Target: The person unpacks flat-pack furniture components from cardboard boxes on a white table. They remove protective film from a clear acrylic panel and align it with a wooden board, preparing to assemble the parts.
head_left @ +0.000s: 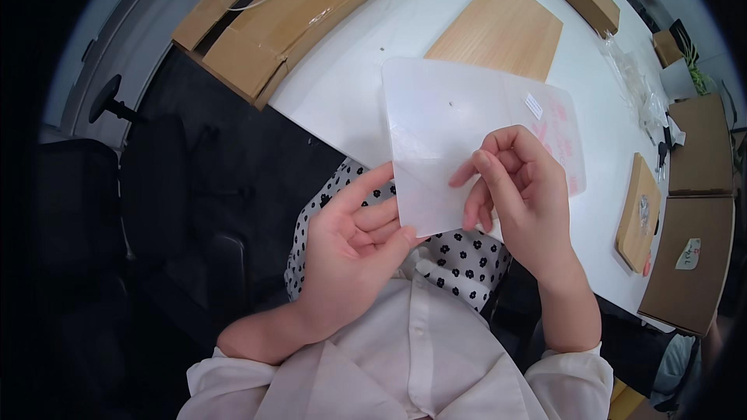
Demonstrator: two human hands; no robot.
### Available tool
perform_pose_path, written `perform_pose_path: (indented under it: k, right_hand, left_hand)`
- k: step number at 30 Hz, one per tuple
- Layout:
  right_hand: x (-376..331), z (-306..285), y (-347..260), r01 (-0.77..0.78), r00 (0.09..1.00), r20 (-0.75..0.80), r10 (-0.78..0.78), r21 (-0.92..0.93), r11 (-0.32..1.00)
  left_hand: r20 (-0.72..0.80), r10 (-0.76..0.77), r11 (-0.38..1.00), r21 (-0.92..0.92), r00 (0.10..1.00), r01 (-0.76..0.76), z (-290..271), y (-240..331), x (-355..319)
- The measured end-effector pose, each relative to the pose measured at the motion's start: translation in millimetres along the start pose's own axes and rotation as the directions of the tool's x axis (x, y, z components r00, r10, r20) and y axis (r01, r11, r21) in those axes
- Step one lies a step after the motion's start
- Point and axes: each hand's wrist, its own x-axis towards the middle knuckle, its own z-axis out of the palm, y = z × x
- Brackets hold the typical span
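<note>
- Head view, as I watch it from my remote seat, is mostly taken up by the white table (342, 85), with its near edge curving by the lap.
- Long cardboard box (245, 54) on the far left of the table; dark chair (78, 194) beyond that edge, on the left.
- Brown carton (700, 148) on the far right, with no hand near it.
- Translucent sheet (443, 124), with rounded corners, between the hands: its near end is over the dotted cloth (471, 259) at the lap, its far end over the table. I cannot tell whether it rests there. I judge the picking up done and the work on its face under way, not complete.
- Wooden board (498, 27) lies beyond the sheet, partly hidden by it and untouched.
- Small board (632, 225) lies apart on the right, also untouched.
- Crumpled clear plastic (634, 82) sits near the right side; I cannot tell what it came off.
- Left hand (346, 245): thumb and fingers clamped on the sheet's near left corner.
- Right hand (529, 194): thumb and forefinger close together over the sheet, other fingers curled. I cannot tell whether they pinch a thin film.
- White label (533, 106) appears to be on the sheet; faint lines cross its face, and I see no loose layer, so I count no peeling as done.
</note>
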Motion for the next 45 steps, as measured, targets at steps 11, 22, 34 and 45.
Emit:
perform_pose_path:
  k: [11,22,34,45]
  right_hand:
    - [4.7,4.9,3.1,0.184,0.983,0.083,-0.164,-0.440,0.879]
    - [12.8,-15.0,18.0,0.166,0.971,-0.070,-0.228,-0.491,0.855]
    - [26.1,-23.9,24.0,0.357,0.855,-0.018,-0.518,-0.704,0.613]
    - [44.0,3.0,16.3,0.385,0.908,0.271,-0.320,-0.842,0.378]
  left_hand:
    - [0.017,-0.134,0.990,-0.030,0.991,0.134,-10.5,-2.5,34.1]
    - [-0.006,-0.199,0.966,0.167,0.980,0.197,-13.8,-10.8,38.1]
    - [-0.018,-0.175,0.963,0.204,0.984,0.175,-5.0,-20.0,33.5]
    - [-0.001,-0.192,0.959,0.214,0.981,0.188,-3.6,-19.3,31.0]
